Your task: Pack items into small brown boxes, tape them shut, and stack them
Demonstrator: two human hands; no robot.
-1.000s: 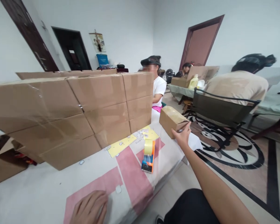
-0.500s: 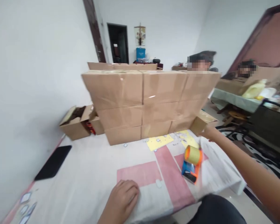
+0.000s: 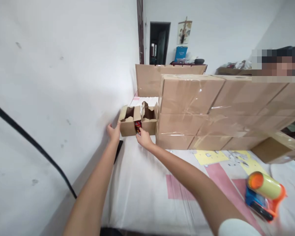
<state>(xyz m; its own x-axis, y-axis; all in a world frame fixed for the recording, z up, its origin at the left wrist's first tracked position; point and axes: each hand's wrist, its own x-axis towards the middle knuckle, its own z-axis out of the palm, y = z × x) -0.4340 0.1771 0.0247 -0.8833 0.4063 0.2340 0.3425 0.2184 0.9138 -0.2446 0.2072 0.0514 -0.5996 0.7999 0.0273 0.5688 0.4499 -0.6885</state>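
A stack of taped cartons (image 3: pixel 182 124) is rising right of the grip, a torn-open carton (image 3: pixel 149 127) is sitting between them, and the white wall (image 3: pixel 64 82) is bounding the left. Between the hands, the flapped cardboard box (image 3: pixel 127 128) is facing its opening upward; its long axis is unclear. The left hand (image 3: pixel 113 131) is touching its left side; the right hand (image 3: pixel 144 139) is narrowing beside the red-printed item (image 3: pixel 137 125), its hold impossible to tell.

1 head-worn view, forward and down, close over the table (image 3: pixel 137 196).
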